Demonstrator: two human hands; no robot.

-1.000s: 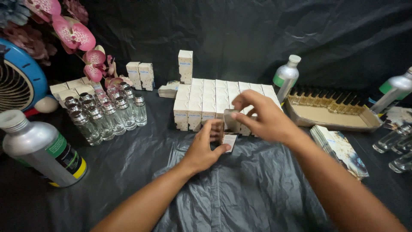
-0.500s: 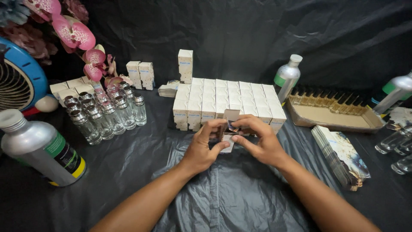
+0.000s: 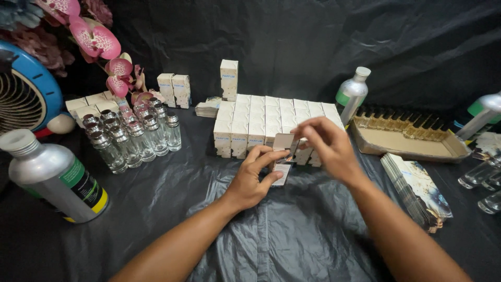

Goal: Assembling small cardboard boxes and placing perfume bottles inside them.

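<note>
While your arms reach in over the black plastic sheet (image 3: pixel 292 235) that covers the table, your work sits at its middle. To the far left you have a blue fan (image 3: pixel 23 94), with pink artificial orchids (image 3: pixel 96 39) above it. Near your left elbow lies a large silver metal bottle (image 3: pixel 55 177) on its side, green and yellow on its label. Right in front of your hands stands the block of small white boxes (image 3: pixel 271 120), packed in rows, with one box (image 3: pixel 228 78) upright behind it. Left of that block, a cluster of clear glass vials (image 3: pixel 130 133) stands together. On your right, a cardboard tray (image 3: pixel 412 143) holds a row of small bottles, and a stack of printed cards (image 3: pixel 417 190) lies just beside your right forearm. Your left hand (image 3: pixel 253 180) is curled around the lower part of a small white box (image 3: pixel 283 156), fingers closed on it. Your right hand (image 3: pixel 326 146) pinches the box's open top flap between fingertips, just in front of the block.
</note>
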